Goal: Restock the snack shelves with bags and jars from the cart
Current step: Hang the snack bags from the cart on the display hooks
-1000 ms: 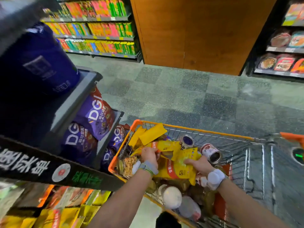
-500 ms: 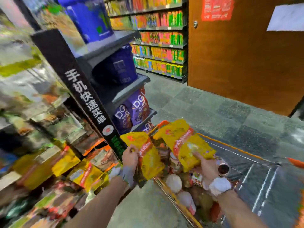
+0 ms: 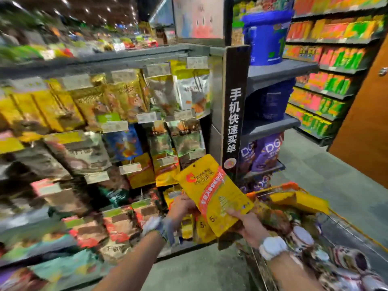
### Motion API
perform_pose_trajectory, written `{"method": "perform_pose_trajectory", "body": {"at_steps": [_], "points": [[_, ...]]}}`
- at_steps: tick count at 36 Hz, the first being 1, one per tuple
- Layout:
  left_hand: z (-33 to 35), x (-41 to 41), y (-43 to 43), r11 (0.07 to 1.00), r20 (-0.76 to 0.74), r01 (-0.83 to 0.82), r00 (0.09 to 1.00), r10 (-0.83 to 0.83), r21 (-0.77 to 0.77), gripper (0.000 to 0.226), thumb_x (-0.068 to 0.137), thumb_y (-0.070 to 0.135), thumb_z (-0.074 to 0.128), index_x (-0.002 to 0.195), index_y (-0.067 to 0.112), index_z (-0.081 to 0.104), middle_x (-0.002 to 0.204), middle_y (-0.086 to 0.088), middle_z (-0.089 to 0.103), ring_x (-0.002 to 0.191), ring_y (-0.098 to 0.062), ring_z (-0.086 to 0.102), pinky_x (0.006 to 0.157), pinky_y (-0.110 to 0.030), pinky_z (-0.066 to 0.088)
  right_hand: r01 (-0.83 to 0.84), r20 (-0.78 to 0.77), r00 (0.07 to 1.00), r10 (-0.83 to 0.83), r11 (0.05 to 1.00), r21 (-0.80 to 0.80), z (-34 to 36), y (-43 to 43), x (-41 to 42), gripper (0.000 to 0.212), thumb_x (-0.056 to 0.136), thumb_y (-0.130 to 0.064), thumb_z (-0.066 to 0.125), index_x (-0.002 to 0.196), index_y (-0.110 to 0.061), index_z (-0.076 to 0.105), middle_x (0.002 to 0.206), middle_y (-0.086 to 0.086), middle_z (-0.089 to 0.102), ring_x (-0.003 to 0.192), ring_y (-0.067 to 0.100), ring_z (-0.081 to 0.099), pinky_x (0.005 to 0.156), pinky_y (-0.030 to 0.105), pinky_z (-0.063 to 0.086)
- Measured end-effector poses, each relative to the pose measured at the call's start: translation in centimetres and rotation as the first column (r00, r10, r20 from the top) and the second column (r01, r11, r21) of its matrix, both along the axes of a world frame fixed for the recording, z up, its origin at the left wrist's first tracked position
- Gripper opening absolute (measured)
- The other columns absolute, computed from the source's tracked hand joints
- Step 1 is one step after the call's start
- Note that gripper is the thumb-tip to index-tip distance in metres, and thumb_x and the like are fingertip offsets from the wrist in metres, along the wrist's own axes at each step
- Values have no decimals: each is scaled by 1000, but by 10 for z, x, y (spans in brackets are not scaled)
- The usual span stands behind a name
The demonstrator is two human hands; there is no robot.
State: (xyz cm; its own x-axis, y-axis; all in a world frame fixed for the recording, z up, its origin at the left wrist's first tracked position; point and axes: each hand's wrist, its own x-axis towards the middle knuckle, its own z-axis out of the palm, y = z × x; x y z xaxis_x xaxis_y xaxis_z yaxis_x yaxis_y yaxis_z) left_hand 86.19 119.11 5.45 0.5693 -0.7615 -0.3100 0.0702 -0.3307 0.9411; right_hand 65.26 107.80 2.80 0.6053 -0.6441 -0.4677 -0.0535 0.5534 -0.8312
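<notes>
Holding a yellow bag (image 3: 212, 192) at lower centre, the right hand (image 3: 249, 225) pinches its bottom edge; the left hand (image 3: 180, 207) grips a second bag (image 3: 202, 229). Neither is on the shelves (image 3: 100, 64) yet, and the cart (image 3: 289, 185) at lower right looks well loaded.

One head-worn wide-angle view looks down and forward, close to the snack shelves (image 3: 126, 57) left, cart (image 3: 291, 185) right.

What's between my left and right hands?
Head view: the flat yellow snack bag with a red band, held by the right hand, fills the gap to the left hand.
</notes>
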Motion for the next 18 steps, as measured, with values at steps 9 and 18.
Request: {"method": "perform_pose_trajectory", "body": {"at_steps": [9,18], "points": [[-17,119,80,990,-309,-120,947,91,-78,32,92,45,60,82,16,70,77,-6,66,58,-24,59,48,-29,41,-140,30,990,140,990,-3,0,69,117,79,68,-29,88,139,-18,56,127,5,69,114,27,67,87,46,56],[-34,213,128,997,-9,-21,1000,22,73,48,73,42,89,76,7,56,72,-14,53,55,-18,52,56,-29,41,-154,-15,988,153,986,-62,-8,109,195,30,88,-15,71,115,-22,62,109,-6,71,93,8,65,81,26,49]]}}
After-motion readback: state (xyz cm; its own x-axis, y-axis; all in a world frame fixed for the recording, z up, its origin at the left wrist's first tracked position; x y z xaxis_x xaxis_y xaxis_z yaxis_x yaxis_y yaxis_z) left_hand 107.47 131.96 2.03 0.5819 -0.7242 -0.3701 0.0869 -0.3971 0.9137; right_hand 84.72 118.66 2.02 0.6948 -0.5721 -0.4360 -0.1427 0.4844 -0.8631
